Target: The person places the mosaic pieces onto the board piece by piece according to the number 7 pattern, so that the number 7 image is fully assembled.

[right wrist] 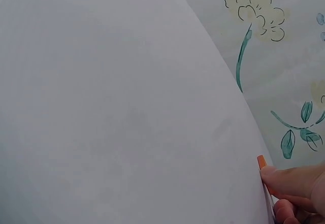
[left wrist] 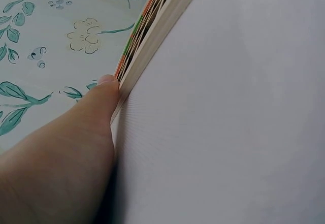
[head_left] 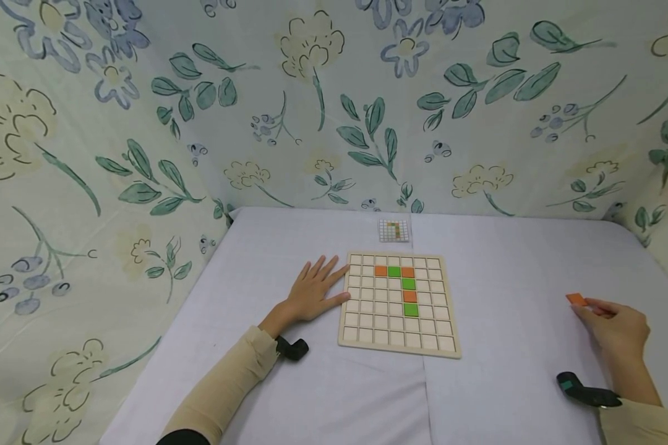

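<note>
A square wooden grid board (head_left: 367, 324) lies on the white table, its cells mostly pale. Three orange and three green tiles sit in it: a short row near the top, then a column running down from the row's right end. My left hand (head_left: 312, 293) lies spread at the board's left edge; in the left wrist view the thumb (left wrist: 94, 99) touches the board's side (left wrist: 147, 46). Off to the right of the board, my right hand (head_left: 620, 327) pinches an orange tile (head_left: 576, 300) between thumb and fingers. The same tile (right wrist: 261, 161) shows in the right wrist view.
A small printed card (head_left: 393, 230) with a coloured grid pattern lies behind the board. White cloth (head_left: 506, 278) covers the table, and a floral curtain (head_left: 312, 123) hangs along its back and left side.
</note>
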{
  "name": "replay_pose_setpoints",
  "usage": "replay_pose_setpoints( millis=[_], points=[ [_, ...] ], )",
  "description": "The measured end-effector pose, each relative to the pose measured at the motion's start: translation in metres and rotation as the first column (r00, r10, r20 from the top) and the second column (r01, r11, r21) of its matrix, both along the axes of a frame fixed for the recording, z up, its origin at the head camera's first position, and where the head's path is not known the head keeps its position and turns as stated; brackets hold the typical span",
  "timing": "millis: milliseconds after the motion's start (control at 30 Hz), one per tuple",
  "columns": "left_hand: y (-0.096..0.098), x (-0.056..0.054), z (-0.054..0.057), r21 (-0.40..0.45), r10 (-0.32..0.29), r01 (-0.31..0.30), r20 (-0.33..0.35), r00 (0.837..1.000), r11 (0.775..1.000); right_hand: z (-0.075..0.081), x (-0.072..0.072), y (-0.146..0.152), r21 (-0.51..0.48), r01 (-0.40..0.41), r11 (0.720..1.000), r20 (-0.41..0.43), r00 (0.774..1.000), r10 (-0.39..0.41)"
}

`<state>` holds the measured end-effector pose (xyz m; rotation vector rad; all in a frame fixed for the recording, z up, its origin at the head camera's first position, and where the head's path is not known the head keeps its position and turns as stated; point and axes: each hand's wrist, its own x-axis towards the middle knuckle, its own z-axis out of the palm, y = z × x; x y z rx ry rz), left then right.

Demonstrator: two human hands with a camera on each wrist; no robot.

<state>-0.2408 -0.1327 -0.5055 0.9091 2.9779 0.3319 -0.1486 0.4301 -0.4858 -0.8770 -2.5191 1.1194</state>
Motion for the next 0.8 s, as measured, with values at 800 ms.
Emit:
replay_pose_setpoints(
  millis=[800],
  points=[
    [0.0002,-0.0005,-0.0008,0.002,0.003,-0.003,-0.004,1.000,1.000,0.0067,0.0055,0.0009,-0.002,-0.146,0.989,-0.046,0.988,0.145]
  ],
)
